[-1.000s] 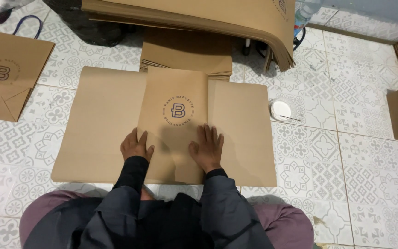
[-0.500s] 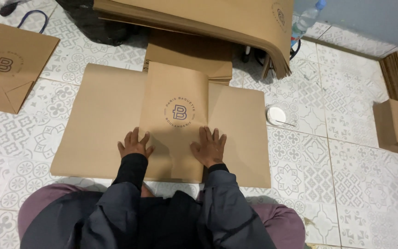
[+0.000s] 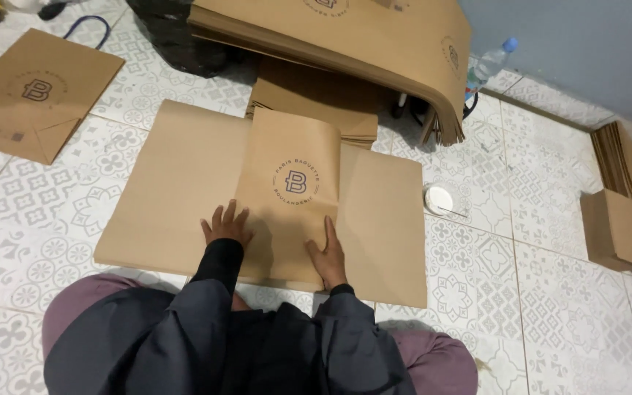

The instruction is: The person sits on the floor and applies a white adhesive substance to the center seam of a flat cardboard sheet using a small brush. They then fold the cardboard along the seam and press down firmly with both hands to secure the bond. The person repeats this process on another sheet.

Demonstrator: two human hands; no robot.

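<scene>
Creasing could go crooked, we judge, if our left hand (image 3: 227, 225) or right hand (image 3: 328, 252), both spread flat on the folded flap (image 3: 287, 197) at six o'clock of the sheet (image 3: 184, 183), slips.

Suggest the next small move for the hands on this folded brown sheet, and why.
Probably slide the right hand up along the folded panel's right edge to crease it: that hand lies edge-on along the edge, while the left hand presses the panel flat on the brown sheet.
</scene>
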